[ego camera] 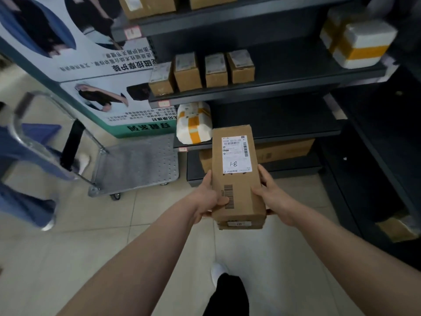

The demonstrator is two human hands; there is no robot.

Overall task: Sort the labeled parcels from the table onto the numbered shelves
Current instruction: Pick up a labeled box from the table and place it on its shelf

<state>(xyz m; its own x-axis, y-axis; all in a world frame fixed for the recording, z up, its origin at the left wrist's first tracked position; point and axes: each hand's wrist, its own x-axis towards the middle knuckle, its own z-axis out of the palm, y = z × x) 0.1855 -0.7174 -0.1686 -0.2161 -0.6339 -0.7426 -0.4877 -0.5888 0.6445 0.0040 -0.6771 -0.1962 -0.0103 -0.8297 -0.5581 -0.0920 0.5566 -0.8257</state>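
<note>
I carry a long brown cardboard parcel (237,181) in front of me, its white label on top marked "8-1" by hand. My left hand (210,197) grips its left side with the thumb on top near a barcode. My right hand (271,190) grips its right side. A second, flatter parcel (239,224) lies underneath it, only its near end showing. The dark shelf unit (284,133) stands just beyond the parcel's far end.
Small brown boxes (200,71) line a middle shelf. White parcels with yellow tape sit on a lower shelf (193,123) and at upper right (360,42). A grey platform trolley (136,163) stands left of the shelves. Someone in blue (20,169) is at far left.
</note>
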